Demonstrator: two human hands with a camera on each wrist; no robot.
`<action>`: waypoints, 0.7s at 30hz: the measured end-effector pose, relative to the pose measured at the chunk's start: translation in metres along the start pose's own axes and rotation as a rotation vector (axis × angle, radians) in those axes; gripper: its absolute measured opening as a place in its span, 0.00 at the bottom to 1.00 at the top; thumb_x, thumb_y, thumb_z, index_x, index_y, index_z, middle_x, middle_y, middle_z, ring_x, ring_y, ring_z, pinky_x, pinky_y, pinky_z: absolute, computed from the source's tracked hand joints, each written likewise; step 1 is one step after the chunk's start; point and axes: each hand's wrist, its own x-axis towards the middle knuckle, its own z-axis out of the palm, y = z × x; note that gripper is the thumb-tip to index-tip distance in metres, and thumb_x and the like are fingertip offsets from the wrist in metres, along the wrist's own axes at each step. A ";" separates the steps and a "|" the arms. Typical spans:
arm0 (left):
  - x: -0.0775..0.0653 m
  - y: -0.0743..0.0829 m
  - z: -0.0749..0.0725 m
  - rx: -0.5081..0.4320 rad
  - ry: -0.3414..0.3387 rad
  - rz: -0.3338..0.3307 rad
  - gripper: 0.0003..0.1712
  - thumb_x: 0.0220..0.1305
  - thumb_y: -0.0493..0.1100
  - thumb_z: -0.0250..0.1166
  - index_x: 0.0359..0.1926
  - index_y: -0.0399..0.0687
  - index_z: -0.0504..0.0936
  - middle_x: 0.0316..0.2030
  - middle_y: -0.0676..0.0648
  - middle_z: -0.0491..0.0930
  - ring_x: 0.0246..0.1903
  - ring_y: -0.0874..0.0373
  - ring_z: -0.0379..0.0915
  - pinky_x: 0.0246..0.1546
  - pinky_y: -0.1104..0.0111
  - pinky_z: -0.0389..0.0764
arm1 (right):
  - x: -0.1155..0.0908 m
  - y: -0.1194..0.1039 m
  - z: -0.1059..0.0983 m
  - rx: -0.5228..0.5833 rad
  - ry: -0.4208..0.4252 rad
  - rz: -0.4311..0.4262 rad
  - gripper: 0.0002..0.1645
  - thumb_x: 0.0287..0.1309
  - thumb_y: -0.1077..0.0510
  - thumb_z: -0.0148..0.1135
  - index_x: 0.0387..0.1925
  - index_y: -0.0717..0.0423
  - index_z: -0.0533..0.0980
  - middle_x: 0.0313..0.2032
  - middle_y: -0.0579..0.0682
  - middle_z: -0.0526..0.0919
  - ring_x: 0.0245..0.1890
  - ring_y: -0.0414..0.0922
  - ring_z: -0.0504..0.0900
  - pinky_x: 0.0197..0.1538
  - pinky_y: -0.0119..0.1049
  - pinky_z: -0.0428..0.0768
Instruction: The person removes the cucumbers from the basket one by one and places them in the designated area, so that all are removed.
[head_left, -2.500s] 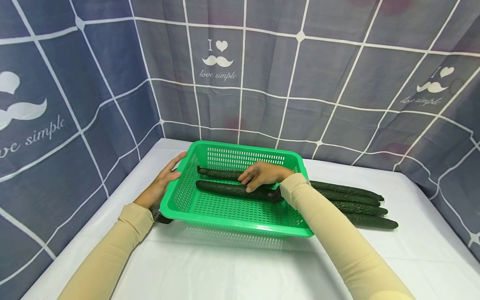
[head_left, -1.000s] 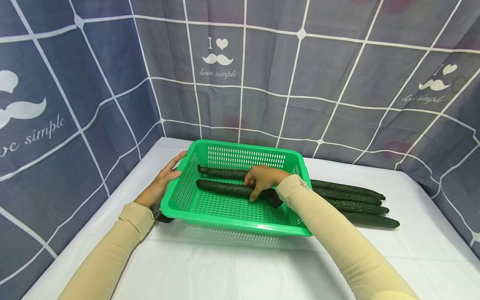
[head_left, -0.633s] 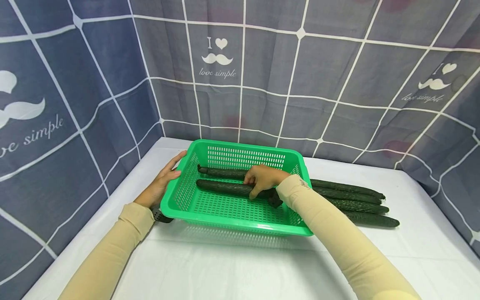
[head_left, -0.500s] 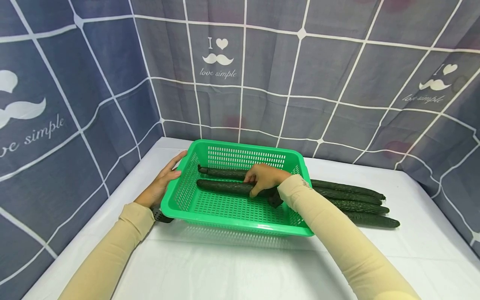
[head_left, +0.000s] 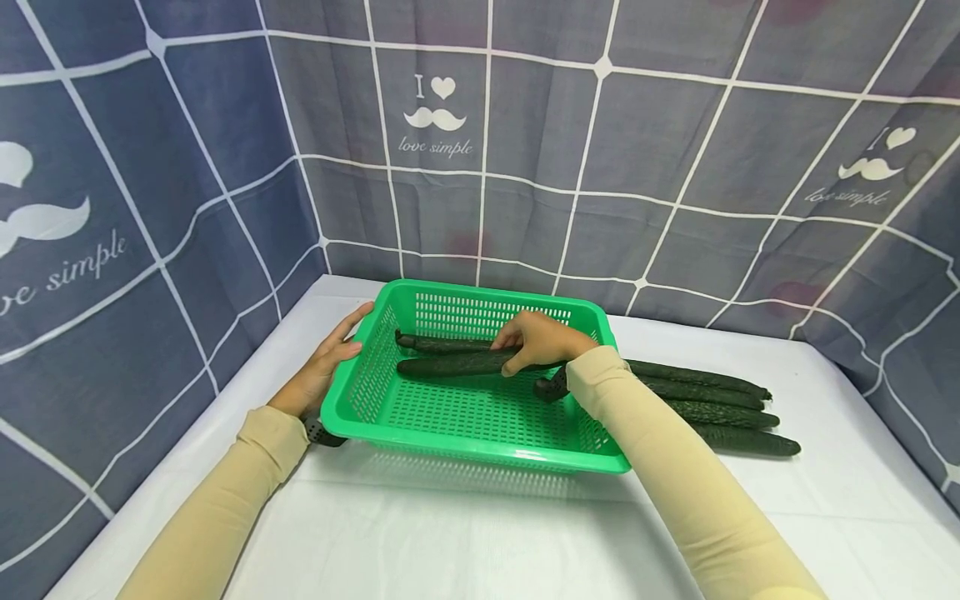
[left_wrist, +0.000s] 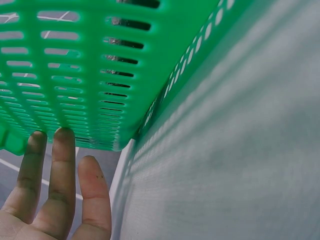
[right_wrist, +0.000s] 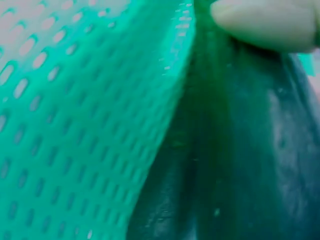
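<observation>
A green slotted plastic basket [head_left: 480, 447] stands on the table with two long dark cucumbers inside. My right hand [head_left: 546, 340] pinches the nearer cucumber [head_left: 450, 365] between thumb and fingers, right of its middle. Close behind it lies the other cucumber [head_left: 442, 343], its right part hidden by the hand. In the right wrist view, the thumb [right_wrist: 265, 25] presses on the dark skin of the held cucumber [right_wrist: 240, 140]. My left hand [head_left: 321, 367] rests against the basket's left end from outside, and its straight fingers [left_wrist: 62, 175] touch the slotted wall in the left wrist view.
Several more cucumbers [head_left: 738, 439] lie side by side on the white tablecloth [head_left: 420, 533], right of the basket and partly behind the right sleeve [head_left: 675, 467]. A grey checked curtain [head_left: 540, 150] hangs along the back and sides. Black devices [head_left: 552, 386] sit at both wrists.
My right hand first hovered over the cucumbers, then took hold of the nearer one. Since half a second ago it has shifted it backward, close to the other cucumber. The left hand has stayed still.
</observation>
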 end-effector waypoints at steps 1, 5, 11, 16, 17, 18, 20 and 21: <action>-0.001 0.000 0.000 -0.016 0.000 -0.002 0.42 0.81 0.48 0.49 0.89 0.55 0.47 0.85 0.39 0.43 0.73 0.56 0.62 0.68 0.65 0.72 | 0.000 0.000 -0.001 0.008 0.003 -0.003 0.21 0.55 0.64 0.81 0.52 0.64 0.89 0.49 0.55 0.91 0.52 0.53 0.88 0.60 0.48 0.84; 0.000 0.000 0.001 -0.001 0.013 0.005 0.42 0.80 0.48 0.50 0.89 0.54 0.48 0.86 0.40 0.41 0.77 0.52 0.56 0.70 0.63 0.67 | -0.003 0.000 -0.006 0.022 0.000 0.006 0.20 0.56 0.63 0.81 0.51 0.64 0.89 0.48 0.54 0.91 0.52 0.52 0.88 0.59 0.48 0.85; 0.002 0.000 0.001 0.037 0.020 0.009 0.43 0.79 0.48 0.51 0.89 0.51 0.47 0.87 0.42 0.35 0.83 0.33 0.33 0.76 0.42 0.50 | -0.009 -0.008 -0.012 0.015 0.012 0.023 0.20 0.56 0.64 0.82 0.51 0.62 0.89 0.48 0.52 0.91 0.52 0.51 0.88 0.58 0.47 0.85; 0.002 -0.002 0.001 0.029 0.017 -0.007 0.43 0.79 0.48 0.49 0.89 0.53 0.46 0.87 0.41 0.37 0.81 0.36 0.41 0.71 0.56 0.63 | -0.015 -0.015 -0.017 0.012 0.049 0.003 0.20 0.53 0.63 0.82 0.49 0.61 0.90 0.46 0.51 0.92 0.50 0.50 0.89 0.57 0.47 0.85; 0.001 -0.002 0.000 0.035 0.016 -0.003 0.44 0.79 0.48 0.50 0.89 0.52 0.46 0.87 0.41 0.37 0.81 0.36 0.40 0.74 0.53 0.60 | -0.016 -0.017 -0.019 0.012 0.057 0.000 0.20 0.53 0.63 0.82 0.49 0.61 0.90 0.46 0.50 0.92 0.49 0.50 0.89 0.57 0.47 0.85; 0.001 -0.001 0.001 0.039 0.016 0.002 0.44 0.79 0.48 0.50 0.89 0.52 0.46 0.87 0.41 0.36 0.82 0.35 0.38 0.76 0.49 0.57 | -0.017 -0.018 -0.020 0.014 0.063 -0.003 0.20 0.53 0.64 0.82 0.49 0.61 0.90 0.46 0.50 0.92 0.49 0.50 0.88 0.57 0.47 0.85; 0.001 -0.001 0.001 0.050 0.018 0.011 0.44 0.78 0.48 0.51 0.89 0.49 0.46 0.87 0.41 0.35 0.83 0.33 0.32 0.76 0.38 0.48 | -0.018 -0.020 -0.022 0.015 0.075 -0.013 0.19 0.53 0.64 0.82 0.49 0.61 0.90 0.46 0.50 0.92 0.48 0.50 0.89 0.56 0.47 0.85; 0.001 -0.001 0.000 0.055 0.019 0.014 0.45 0.78 0.48 0.51 0.89 0.48 0.46 0.87 0.41 0.34 0.83 0.32 0.30 0.76 0.35 0.45 | -0.019 -0.021 -0.023 0.017 0.082 -0.019 0.19 0.53 0.64 0.81 0.49 0.62 0.90 0.45 0.51 0.92 0.48 0.50 0.89 0.56 0.47 0.86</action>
